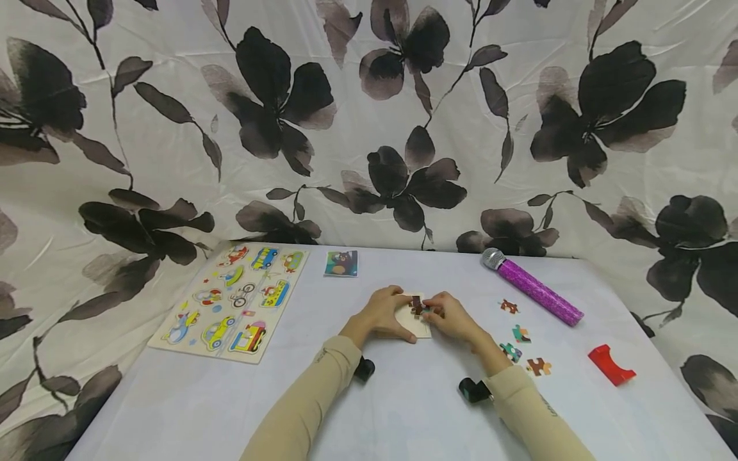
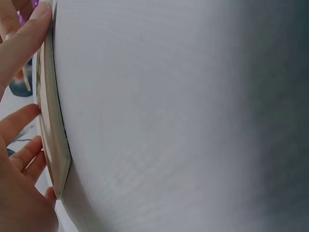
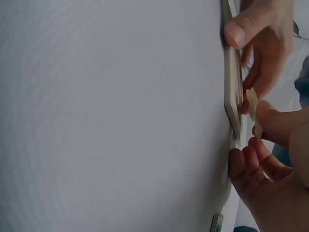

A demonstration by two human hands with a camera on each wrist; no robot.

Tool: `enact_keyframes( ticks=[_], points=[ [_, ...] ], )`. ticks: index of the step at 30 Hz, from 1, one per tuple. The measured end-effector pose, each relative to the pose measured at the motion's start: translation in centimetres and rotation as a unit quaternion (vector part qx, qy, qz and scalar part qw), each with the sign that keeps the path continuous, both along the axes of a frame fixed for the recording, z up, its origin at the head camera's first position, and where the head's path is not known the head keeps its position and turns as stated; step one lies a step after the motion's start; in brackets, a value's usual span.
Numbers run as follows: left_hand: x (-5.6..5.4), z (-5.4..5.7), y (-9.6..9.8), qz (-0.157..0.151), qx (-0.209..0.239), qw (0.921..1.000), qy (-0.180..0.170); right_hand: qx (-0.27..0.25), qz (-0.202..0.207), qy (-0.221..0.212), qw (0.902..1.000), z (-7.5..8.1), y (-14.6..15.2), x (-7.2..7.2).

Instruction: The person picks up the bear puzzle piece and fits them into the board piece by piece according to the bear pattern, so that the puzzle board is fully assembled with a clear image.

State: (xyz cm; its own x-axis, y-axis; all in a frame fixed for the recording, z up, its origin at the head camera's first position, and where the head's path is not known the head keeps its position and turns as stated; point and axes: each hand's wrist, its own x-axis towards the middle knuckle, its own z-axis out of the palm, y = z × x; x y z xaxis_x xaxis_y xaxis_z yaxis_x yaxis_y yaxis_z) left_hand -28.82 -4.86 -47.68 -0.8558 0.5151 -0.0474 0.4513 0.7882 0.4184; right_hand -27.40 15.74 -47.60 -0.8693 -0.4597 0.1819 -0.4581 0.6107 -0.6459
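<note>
A small wooden puzzle board (image 1: 423, 330) lies on the white table, with a dark brown jigsaw piece (image 1: 416, 303) in its tray. My left hand (image 1: 383, 314) grips the board from the left, thumb on the near edge and fingers on the far one. In the right wrist view, the left thumb (image 3: 236, 35) presses on the board's edge. My right hand (image 1: 454, 318) pinches a puzzle piece (image 3: 252, 105) between thumb and finger, seen edge-on, at the board's right side. Its other fingers rest low beside the board, and its picture is mostly hidden.
Several loose jigsaw pieces (image 1: 539, 366) lie to the right, near a purple glitter microphone (image 1: 539, 290) and a red curved block (image 1: 612, 365). On the left is a vehicle puzzle board (image 1: 190, 296). A small picture card (image 1: 341, 263) lies at the back, before a floral cloth (image 1: 501, 38).
</note>
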Motion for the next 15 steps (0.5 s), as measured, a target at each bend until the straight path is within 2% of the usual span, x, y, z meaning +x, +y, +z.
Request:
enact_keyframes(
  ticks=[1, 2, 4, 7, 8, 9, 15],
  points=[
    [0.0, 0.0, 0.0, 0.002, 0.000, 1.0000, -0.002, 0.010, 0.015, 0.016, 0.9997, 0.0, -0.2, 0.0],
    [-0.1, 0.0, -0.1, 0.001, 0.000, 1.0000, -0.003, 0.017, 0.038, 0.042, 0.9982, -0.8, -0.1, -0.5],
    [-0.1, 0.1, -0.1, -0.001, 0.000, 1.0000, -0.003, 0.036, 0.061, 0.079, 0.9944, -1.0, -0.3, -0.5],
    [-0.1, 0.2, -0.1, -0.001, 0.000, 1.0000, -0.004, 0.063, 0.072, 0.127, 0.9873, -1.1, -0.7, -0.5],
    [-0.1, 0.2, -0.1, -0.001, -0.001, 1.0000, -0.003, 0.069, 0.072, 0.133, 0.9861, -1.1, -0.8, -0.4],
    [-0.1, 0.2, -0.1, 0.000, -0.001, 1.0000, -0.003, 0.081, 0.065, 0.128, 0.9863, -0.4, -1.2, 0.1],
    [-0.2, 0.2, -0.1, 0.003, 0.006, 0.9999, -0.009, 0.124, 0.067, 0.144, 0.9794, -0.1, -1.6, 0.2]
  ],
)
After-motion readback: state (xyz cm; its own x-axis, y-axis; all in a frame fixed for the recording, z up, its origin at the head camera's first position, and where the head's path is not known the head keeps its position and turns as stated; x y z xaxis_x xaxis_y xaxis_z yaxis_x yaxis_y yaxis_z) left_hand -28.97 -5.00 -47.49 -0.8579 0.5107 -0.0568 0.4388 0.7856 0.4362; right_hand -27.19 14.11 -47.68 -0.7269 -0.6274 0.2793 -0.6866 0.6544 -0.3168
